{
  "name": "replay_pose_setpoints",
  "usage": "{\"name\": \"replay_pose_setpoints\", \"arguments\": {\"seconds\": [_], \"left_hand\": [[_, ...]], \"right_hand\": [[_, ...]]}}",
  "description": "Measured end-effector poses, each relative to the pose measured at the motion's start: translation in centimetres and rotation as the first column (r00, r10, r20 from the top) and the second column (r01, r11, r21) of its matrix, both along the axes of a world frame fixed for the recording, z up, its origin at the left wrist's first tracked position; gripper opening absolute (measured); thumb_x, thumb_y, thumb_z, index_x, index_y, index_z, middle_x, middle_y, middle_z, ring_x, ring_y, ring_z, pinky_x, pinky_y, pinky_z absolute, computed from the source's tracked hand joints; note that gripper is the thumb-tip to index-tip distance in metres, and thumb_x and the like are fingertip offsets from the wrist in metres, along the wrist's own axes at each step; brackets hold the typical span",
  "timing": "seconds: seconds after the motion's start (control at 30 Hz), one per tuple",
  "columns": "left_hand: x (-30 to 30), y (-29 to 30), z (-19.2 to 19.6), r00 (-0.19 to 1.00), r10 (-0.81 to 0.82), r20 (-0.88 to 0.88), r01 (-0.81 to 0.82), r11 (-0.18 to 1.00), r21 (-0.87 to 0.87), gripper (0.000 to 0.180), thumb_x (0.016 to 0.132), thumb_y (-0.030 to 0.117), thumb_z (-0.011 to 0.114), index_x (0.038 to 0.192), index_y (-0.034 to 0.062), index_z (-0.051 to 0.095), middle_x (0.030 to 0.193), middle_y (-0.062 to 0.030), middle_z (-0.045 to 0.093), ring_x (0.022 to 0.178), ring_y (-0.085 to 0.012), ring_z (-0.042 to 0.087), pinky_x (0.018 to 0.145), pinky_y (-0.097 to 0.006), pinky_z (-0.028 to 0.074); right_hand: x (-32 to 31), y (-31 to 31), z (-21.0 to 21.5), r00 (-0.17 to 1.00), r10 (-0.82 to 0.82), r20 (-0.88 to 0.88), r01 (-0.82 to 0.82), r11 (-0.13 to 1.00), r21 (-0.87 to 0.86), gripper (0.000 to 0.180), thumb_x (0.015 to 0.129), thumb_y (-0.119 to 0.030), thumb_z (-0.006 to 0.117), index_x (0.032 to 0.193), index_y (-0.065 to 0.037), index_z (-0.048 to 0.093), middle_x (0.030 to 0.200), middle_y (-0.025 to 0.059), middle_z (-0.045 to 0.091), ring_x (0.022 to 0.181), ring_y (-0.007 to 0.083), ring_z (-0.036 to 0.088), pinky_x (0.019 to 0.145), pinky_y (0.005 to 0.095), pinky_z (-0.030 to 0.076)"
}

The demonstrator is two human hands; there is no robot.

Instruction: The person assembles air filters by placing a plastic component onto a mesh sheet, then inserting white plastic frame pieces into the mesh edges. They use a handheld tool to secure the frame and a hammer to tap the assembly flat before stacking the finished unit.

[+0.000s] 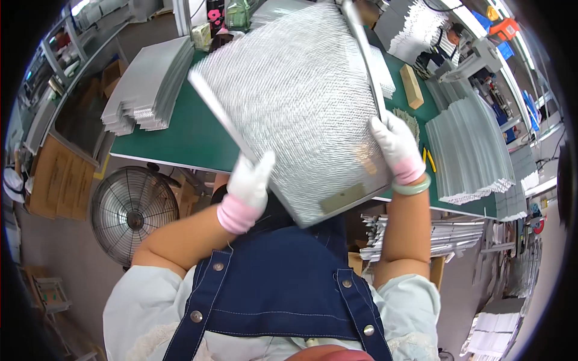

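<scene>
I hold the framed mesh filter panel point(295, 102) tilted above the bench point(174, 135), left hand point(250, 180) and right hand point(394, 144) each clamped on a side rail, checking it, and I judge it wants a steady two-handed turn next.

Left hand point(250, 180) and right hand point(394, 143) are wearing white knit cloth gloves with pink ribbed cuffs, matt and slightly fuzzy. Between them, the filter panel point(295, 102) is showing as silvery expanded metal mesh, rough-textured and glinting, edged by a smooth bare metal frame. At the right wrist, a bangle point(413, 188) is looking like pale green polished stone, glossy. Beyond the hands, the tabletop point(180, 138) is appearing as matt green, smooth. Right of the right hand, stacked metal sheets point(466, 150) are shining dull silver. Below the hands, the apron point(277, 289) is reading as dark blue denim with shiny metal rivets.
</scene>
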State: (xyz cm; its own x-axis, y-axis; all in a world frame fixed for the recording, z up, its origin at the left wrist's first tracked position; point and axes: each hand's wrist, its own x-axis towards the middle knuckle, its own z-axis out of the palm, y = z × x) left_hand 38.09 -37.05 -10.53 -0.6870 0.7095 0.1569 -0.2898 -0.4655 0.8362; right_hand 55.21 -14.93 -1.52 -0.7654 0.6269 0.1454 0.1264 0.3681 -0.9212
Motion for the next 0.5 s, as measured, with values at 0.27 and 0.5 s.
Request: {"name": "replay_pose_setpoints", "arguments": {"seconds": [0.27,0.5], "left_hand": [[-3.7,-8.0,2.0,0.07,-0.979,-0.189,0.345,0.201,-0.917,0.049,0.096,0.029,0.051,0.134,-0.0018,0.051,0.135,-0.0193,0.055,0.122,-0.0311,0.056,0.104,-0.036,0.044],[-3.2,1.7,12.9,-0.304,-0.059,-0.951,0.168,0.979,-0.115,0.042,0.08,0.028,0.073,0.111,0.0008,0.063,0.108,-0.0177,0.066,0.099,-0.0331,0.065,0.088,-0.041,0.051]], "right_hand": [[2.2,-1.3,-0.8,0.774,0.116,0.622,-0.238,0.964,0.116,0.05,0.088,-0.045,0.07,0.099,0.003,0.063,0.077,0.0056,0.059,0.075,0.0151,0.053,0.073,0.0294,0.046],[-1.6,-4.2,1.0,0.82,0.358,0.447,-0.524,0.785,0.331,0.06,0.08,-0.05,0.074,0.104,0.003,0.061,0.09,0.0225,0.066,0.088,0.0378,0.064,0.079,0.0398,0.05]]}}
